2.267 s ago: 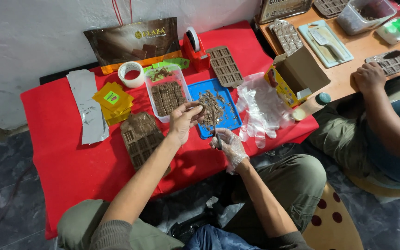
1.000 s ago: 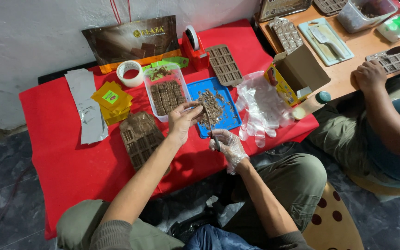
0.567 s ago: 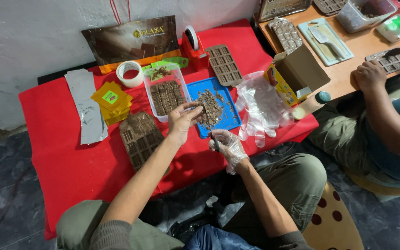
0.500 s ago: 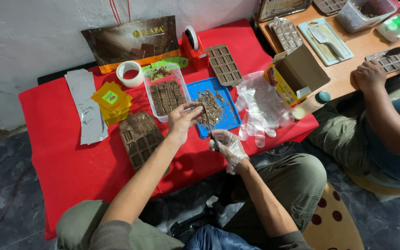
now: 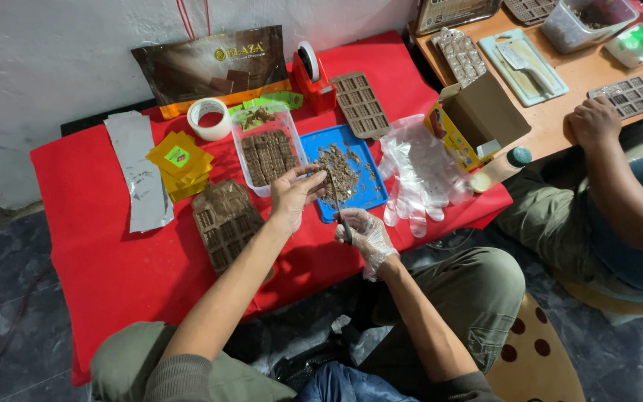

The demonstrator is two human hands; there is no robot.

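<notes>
Over the blue tray, both hands work one small chocolate piece.
Left hand, bare, pinches the piece in curled fingertips; the gloved right hand, below and right, is closed round a knife whose long blade slants up toward the piece. Both forearms reach forward from the lap.

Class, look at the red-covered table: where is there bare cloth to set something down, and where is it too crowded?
Bare red cloth lies at the near left, bordered by the silver foil sheet and the brown mould. From the clear tub and blue tray to the plastic gloves and cardboard box is crowded.
</notes>
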